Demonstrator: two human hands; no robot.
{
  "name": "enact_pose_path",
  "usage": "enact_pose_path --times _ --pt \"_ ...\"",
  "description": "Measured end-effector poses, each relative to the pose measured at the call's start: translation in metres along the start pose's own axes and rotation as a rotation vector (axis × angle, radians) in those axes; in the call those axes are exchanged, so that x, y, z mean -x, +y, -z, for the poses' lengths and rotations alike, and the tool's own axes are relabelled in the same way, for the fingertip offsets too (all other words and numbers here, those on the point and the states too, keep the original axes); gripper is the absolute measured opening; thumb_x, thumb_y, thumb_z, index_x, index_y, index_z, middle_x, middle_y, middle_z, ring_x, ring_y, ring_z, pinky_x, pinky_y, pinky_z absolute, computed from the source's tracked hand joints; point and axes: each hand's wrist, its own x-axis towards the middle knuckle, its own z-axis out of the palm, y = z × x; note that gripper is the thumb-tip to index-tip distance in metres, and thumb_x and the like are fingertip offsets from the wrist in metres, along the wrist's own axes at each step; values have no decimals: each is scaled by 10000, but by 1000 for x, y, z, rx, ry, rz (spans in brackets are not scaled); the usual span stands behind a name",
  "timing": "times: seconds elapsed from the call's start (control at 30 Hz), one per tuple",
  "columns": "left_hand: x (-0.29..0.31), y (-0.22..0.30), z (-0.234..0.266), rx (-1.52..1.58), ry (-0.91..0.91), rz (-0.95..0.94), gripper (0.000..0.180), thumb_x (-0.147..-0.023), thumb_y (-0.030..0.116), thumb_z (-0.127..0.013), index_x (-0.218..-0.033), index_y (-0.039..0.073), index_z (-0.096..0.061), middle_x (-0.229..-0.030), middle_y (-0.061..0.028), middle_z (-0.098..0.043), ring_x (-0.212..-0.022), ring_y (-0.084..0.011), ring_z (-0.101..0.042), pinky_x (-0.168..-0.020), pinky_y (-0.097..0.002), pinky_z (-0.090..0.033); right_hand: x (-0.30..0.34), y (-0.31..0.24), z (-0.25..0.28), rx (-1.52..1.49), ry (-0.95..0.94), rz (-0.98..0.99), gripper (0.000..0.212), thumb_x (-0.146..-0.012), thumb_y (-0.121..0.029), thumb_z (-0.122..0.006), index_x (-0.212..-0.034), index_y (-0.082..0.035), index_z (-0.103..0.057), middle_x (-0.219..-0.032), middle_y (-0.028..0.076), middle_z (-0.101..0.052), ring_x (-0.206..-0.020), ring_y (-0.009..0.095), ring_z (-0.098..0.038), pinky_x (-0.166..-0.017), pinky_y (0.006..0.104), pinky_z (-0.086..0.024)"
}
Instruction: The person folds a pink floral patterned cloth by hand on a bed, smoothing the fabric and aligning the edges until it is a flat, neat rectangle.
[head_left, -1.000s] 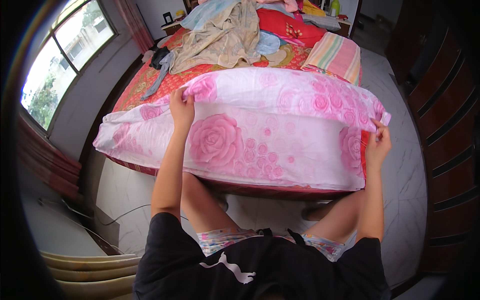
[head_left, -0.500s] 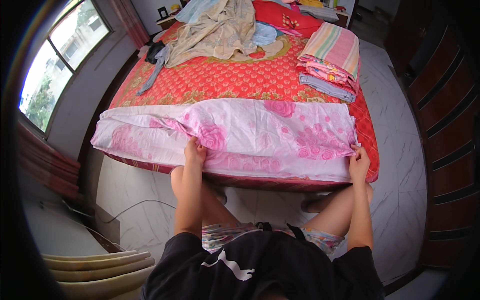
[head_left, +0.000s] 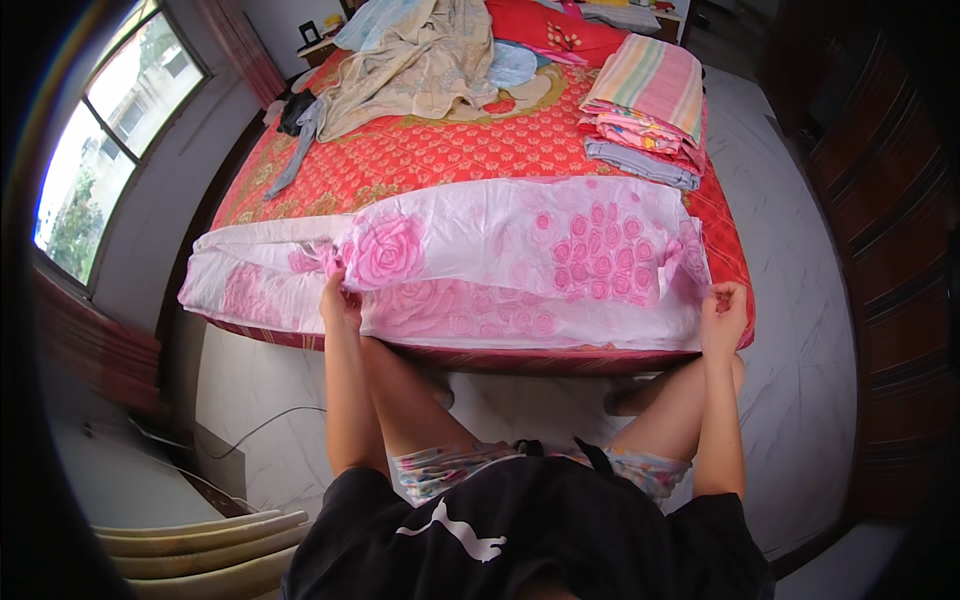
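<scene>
A white bed sheet with pink roses lies folded in a long strip across the near end of the bed. My left hand is closed on its upper layer left of the middle, where the cloth bunches beside a large rose. At the strip's right end, my right hand has its fingers pinched together at the edge of the cloth; exactly how much fabric they hold is hidden. Between my hands the upper layer's front edge lies loosely over the lower layer. Near my right hand, a corner of the sheet is crumpled and turned up.
Folded striped and coloured bedding is stacked on the bed's right side. A rumpled beige blanket and a red pillow lie farther back on the red bedspread. A window is at left, dark wooden doors at right.
My left hand has moved left, drawing the bunched cloth with it. The sheet's upper layer has shifted away from me, and its right corner has turned up. The right hand has barely moved.
</scene>
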Motion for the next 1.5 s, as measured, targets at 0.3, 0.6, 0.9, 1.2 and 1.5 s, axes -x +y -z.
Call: enact_pose_path --times 0.3,0.6,0.9,1.2,1.5 --pt "79 -84 -20 10 -384 280 185 -851 141 -598 -1020 65 -595 -968 -64 -659 -898 -198 -634 -765 -345 -523 -9 8 -51 601 -171 7 539 -742 -171 -685 -1211 -57 -444 -1077 182 -569 -946 342 -592 -817 409 -481" --pt "98 -75 -54 -84 -527 211 189 -888 96 -547 -1027 -29 -573 -936 -140 -671 -775 -239 -685 -635 -321 -603 -44 -20 -1 207 27 201 119 -717 -23 -594 -823 -13 -646 -870 162 -583 -828 320 -582 -726 389 -464" --pt "126 -124 7 -314 -186 227 199 -823 78 -629 -994 22 -545 -790 -76 -615 -591 -187 -623 -481 -299 -555 25 50 48 520 -62 24 140 -702 -33 -611 -835 -15 -650 -815 161 -608 -821 338 -592 -761 401 -475" --pt "176 -132 -12 -1198 6 -1129 687 -722 93 -673 -1344 6 -395 -1365 -244 -333 -1265 -384 -340 -1040 -513 -269 -54 45 0 466 -163 15 137 -749 -142 -621 -837 -39 -641 -884 156 -612 -876 324 -579 -791 393 -465" --pt "173 -190 -71 -1509 -753 -1165 553 -844 231 -562 -1364 101 -427 -1450 -190 -317 -1356 -377 -258 -1079 -555 -172 -144 91 -107 656 -242 -229 333 -822 -313 -616 -965 -15 -655 -970 212 -643 -906 365 -622 -809 445 -490"
